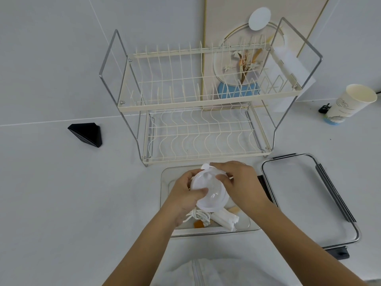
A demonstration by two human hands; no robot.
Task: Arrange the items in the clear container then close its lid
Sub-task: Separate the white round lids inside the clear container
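The clear container (165,203) sits on the white counter just in front of the dish rack. Its lid (301,195), clear with dark clasps, lies flat to the right of it. Over the container, both hands hold a round white plastic piece (208,195) with a small tab at its top. My left hand (185,195) grips its left side, thumb across the front. My right hand (241,182) pinches its upper right edge. Below it in the container lie a coiled white cable (199,215), a white wrapped packet (226,219) and an orange item (198,224).
A two-tier cream wire dish rack (202,112) stands right behind the container. A black wedge-shaped object (87,134) lies at the left. A paper cup (348,104) and a small black plug (324,108) are at the far right. A white garment (206,271) shows at the bottom.
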